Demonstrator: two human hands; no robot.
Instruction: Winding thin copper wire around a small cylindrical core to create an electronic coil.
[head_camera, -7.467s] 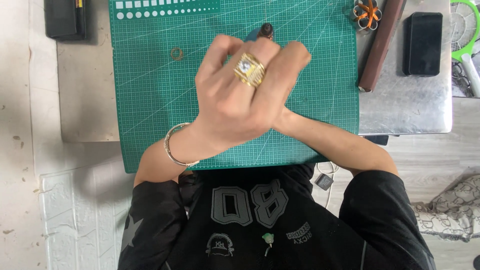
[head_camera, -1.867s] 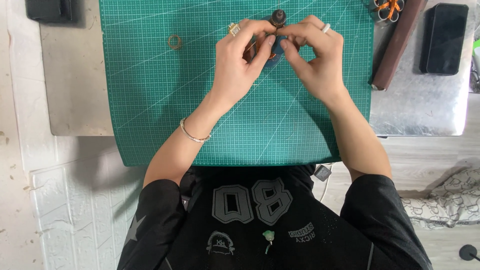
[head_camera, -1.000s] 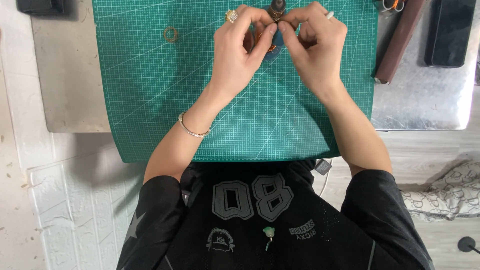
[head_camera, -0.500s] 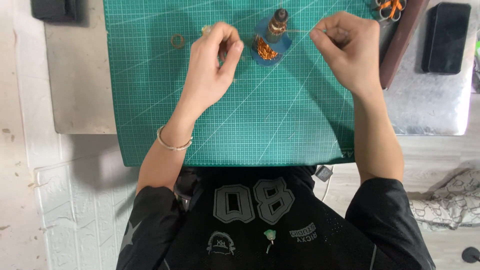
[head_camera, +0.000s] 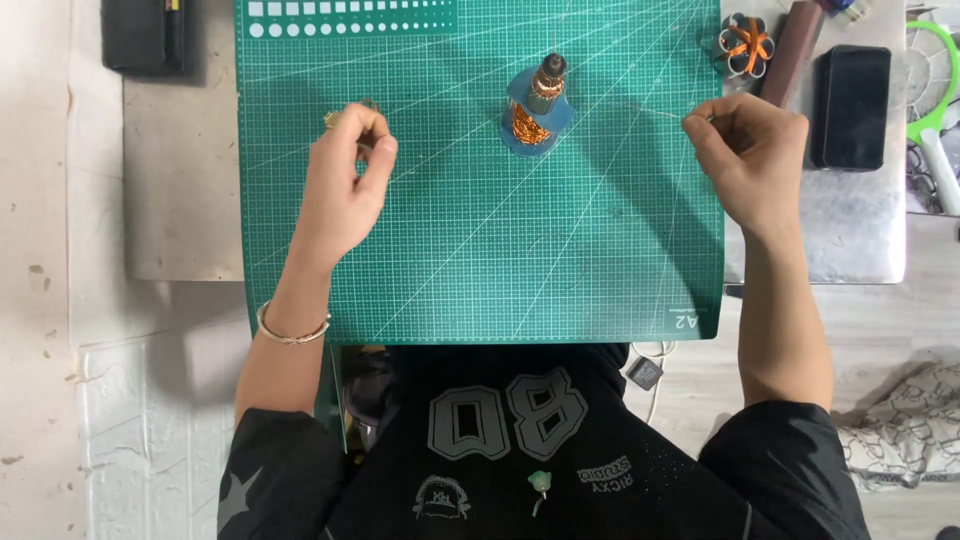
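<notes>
A small spool (head_camera: 535, 105) wound with copper wire, with a dark cap, stands on a blue disc at the top middle of the green cutting mat (head_camera: 480, 260). My left hand (head_camera: 345, 185) hovers over the mat left of the spool, thumb and forefinger pinched together, a gold ring on one finger. My right hand (head_camera: 750, 160) is at the mat's right edge, fingers curled and pinched. A faint thin wire (head_camera: 672, 113) seems to run from it toward the spool. No strand shows at the left hand.
A black phone (head_camera: 853, 105), orange-handled scissors (head_camera: 745, 45) and a brown bar (head_camera: 790, 40) lie on the metal table (head_camera: 850, 240) at the right. A black case (head_camera: 145, 35) sits top left. A green-framed tool (head_camera: 930, 90) is at the far right.
Both hands were close together at the spool a second ago. They have since drawn apart, the left hand going left and the right hand going right, leaving the spool standing uncovered.
</notes>
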